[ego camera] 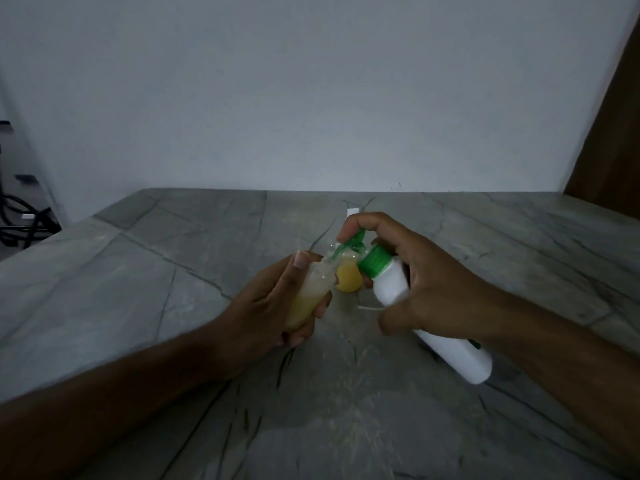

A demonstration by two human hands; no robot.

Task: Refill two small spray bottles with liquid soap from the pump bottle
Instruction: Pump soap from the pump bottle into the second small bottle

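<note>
My left hand (270, 303) grips a small clear spray bottle (313, 289) with its top off, tilted to the right and partly filled with yellow soap. My right hand (426, 282) holds the white pump bottle (450, 348), tilted to the left, with its green collar (375, 261) and green pump head (349, 242). The forefinger lies on the pump head and the nozzle points into the small bottle's mouth. A second small bottle (348, 277) with yellow soap stands on the table just behind the two.
The grey stone-pattern table (173, 271) runs to a white wall. A small white piece (352, 213) lies behind my right hand and a thin white tube (372, 308) under the pump bottle. Dark cables (24, 220) hang left; a brown panel (609, 150) stands right.
</note>
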